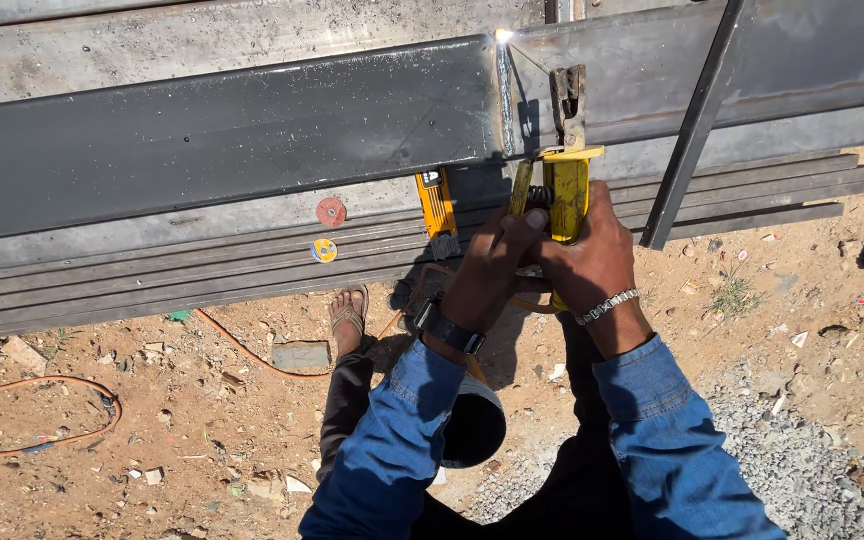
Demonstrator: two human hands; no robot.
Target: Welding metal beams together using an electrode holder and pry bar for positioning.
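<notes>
My right hand point(592, 262) grips the yellow handle of a welding electrode holder point(564, 190). Its metal jaws point up toward a vertical weld seam point(505, 98) between two dark steel beams point(232, 130). A bright arc spark point(503, 35) glows at the top of the seam. My left hand point(492, 268) steadies the holder from the left, fingers against its lever. Both arms wear blue denim sleeves; a dark watch is on the left wrist, a metal bracelet on the right.
A second yellow tool point(437, 205) rests on stacked steel bars point(152, 270). Grinding discs point(330, 211) lie there too. An orange cable point(42, 385) runs over the dirt. My sandalled foot point(349, 312) stands near the bars. A slanted bar point(692, 125) leans at right; gravel point(782, 460) lies lower right.
</notes>
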